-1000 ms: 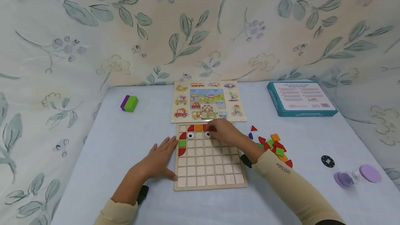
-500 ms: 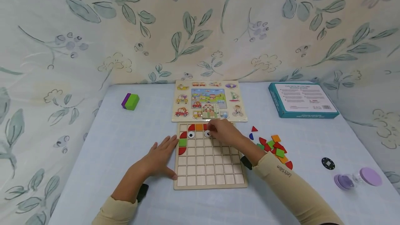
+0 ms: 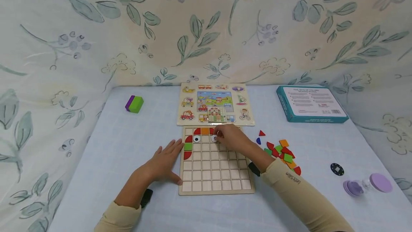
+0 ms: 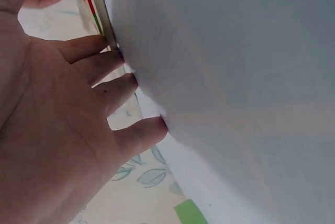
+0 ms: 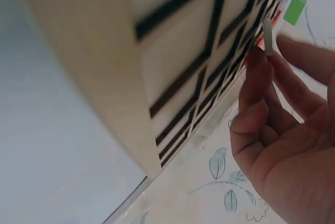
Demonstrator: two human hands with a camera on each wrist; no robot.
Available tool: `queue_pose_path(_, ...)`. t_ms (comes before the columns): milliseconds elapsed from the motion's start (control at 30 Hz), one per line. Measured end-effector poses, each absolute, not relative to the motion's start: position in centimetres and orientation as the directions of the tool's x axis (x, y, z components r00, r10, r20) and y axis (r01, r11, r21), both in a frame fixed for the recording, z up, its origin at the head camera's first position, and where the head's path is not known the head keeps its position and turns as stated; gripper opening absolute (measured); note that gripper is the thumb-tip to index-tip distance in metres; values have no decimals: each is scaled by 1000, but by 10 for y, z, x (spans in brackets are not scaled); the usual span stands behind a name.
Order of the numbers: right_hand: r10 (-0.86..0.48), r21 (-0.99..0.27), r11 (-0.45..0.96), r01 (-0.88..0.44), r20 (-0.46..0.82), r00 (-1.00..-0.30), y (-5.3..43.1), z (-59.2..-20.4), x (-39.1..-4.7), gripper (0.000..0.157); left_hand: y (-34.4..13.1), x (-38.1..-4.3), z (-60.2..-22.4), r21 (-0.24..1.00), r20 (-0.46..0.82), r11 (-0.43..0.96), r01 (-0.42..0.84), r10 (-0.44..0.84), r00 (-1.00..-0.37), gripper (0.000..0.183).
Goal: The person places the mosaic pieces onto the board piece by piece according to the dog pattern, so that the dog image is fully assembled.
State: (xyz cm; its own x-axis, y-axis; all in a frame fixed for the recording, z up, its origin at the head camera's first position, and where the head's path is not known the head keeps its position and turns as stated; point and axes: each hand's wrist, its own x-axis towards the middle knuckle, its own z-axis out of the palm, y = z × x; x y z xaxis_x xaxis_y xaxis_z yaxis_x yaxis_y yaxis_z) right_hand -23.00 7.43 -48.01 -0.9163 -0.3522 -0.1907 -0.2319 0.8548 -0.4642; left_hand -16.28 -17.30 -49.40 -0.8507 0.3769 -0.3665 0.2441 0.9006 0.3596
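My right hand point(image 3: 233, 138) pinches a round white eye piece point(image 3: 214, 138) with a black pupil near the top of a wooden grid board point(image 3: 207, 165). In the right wrist view that disc point(image 5: 268, 35) shows edge-on between thumb and fingers, tilted up from the board. A matching eye piece point(image 3: 196, 139) sits in a cell further left. Around it lie red quarter-round pieces point(image 3: 187, 155), a green square point(image 3: 188, 146) and an orange square point(image 3: 205, 131). My left hand point(image 3: 161, 162) rests with spread fingers against the board's left edge. Some top-row cells are hidden by the right hand.
Behind the board lies a vehicle picture puzzle point(image 3: 185, 97) bearing a small pattern card point(image 3: 217, 114). Loose coloured pieces point(image 3: 288, 158) are heaped to the right. Around stand a teal box point(image 3: 317, 103), a green-and-purple block point(image 3: 136, 104), a black chip point(image 3: 337, 169) and a purple-topped object point(image 3: 381, 182).
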Motion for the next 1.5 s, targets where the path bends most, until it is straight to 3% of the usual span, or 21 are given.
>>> queue_pose_path(167, -348, -472, 855, -215, -215, -912, 78, -476, -229, 20, -172, -165, -492, 363, -366, 897, 252, 386, -847, 121)
queue_pose_path(700, -329, -347, 901, -260, -155, -932, 80, -489, -234, 19, -170, -168, -490, 363, -364, 894, 262, 395, -843, 121)
queue_pose_path(1300, -327, -329, 907, -263, -158, -931, 79, -481, -230, 19, -167, -169, -493, 375, -372, 891, 256, 397, -839, 122)
queue_pose_path(1500, -256, -341, 919, -196, -139, -957, 110, -470, -236, 18, -173, -166, -494, 366, -371, 896, 252, 389, -843, 123)
